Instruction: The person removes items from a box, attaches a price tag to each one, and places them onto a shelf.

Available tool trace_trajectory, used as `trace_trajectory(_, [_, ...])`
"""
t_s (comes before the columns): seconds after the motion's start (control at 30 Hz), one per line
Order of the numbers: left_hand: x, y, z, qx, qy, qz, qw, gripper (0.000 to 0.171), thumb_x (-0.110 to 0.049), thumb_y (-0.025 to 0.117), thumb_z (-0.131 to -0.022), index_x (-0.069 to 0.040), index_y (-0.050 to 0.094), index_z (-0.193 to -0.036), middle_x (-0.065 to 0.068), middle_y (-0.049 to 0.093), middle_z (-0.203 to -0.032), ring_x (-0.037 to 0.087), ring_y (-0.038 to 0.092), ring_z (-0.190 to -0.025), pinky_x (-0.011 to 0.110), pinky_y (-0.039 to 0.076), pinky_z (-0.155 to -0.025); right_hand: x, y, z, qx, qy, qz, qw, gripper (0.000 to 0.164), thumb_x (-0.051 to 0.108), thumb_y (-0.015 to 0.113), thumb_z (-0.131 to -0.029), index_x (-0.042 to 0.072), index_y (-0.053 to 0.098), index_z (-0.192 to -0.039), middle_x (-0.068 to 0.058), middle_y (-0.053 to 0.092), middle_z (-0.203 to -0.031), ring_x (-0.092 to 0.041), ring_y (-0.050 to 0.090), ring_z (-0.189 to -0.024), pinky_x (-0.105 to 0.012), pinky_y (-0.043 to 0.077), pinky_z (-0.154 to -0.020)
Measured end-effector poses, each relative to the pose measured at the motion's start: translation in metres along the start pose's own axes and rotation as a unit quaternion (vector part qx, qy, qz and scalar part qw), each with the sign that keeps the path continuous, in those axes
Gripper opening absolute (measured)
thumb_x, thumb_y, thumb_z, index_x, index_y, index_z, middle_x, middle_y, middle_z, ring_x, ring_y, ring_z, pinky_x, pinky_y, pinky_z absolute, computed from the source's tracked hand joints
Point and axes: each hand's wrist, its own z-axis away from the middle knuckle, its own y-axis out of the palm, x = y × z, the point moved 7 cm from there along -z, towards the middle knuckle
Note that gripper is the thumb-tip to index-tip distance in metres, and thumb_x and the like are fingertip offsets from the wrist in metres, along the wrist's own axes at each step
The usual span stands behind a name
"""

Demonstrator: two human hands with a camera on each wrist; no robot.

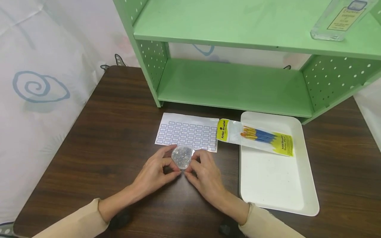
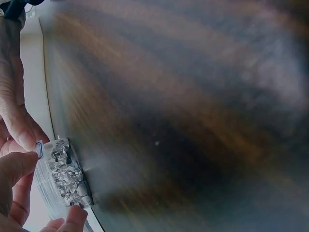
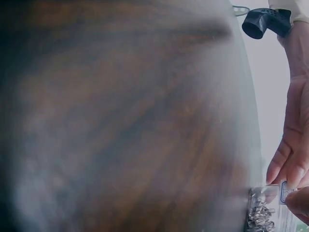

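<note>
A small clear jar (image 1: 182,156) of crinkled silvery pieces is between both hands above the dark table. My left hand (image 1: 154,167) holds its left side, the fingers curled against the wall. On the right side, my right hand (image 1: 205,172) grips it with bent fingers. Both thumbs meet at a small blue-bordered label (image 2: 39,149) against the jar's near side, as the left wrist view shows. The right wrist view has the same label (image 3: 283,192) between the thumb tips. Just behind the jar lies a white sheet of similar labels (image 1: 190,130).
A white tray (image 1: 276,185) stands at the right, with a packet of artist brushes (image 1: 259,136) lying across its left rim. Behind rises a green shelf unit (image 1: 232,86), and a clear labelled bottle (image 1: 339,23) is on its upper shelf. The dark wooden table (image 1: 98,132) extends left.
</note>
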Motion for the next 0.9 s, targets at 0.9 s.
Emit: trace_trajectory(0.9, [-0.005,0.007,-0.018,-0.010,0.017,-0.013,0.9997,0.017,-0.013,0.084,-0.068,-0.018,0.067,-0.066,0.010,0.054,-0.128,0.022,0.059,-0.109,0.042,0.048,-0.090,-0.011,-0.008,-0.005,-0.013,0.015,-0.024,1.000,0.026,0.000,0.081,-0.067,0.013,0.058,-0.069,-0.008,0.054,-0.101,-0.021,0.047,-0.099,-0.035,0.043,-0.085])
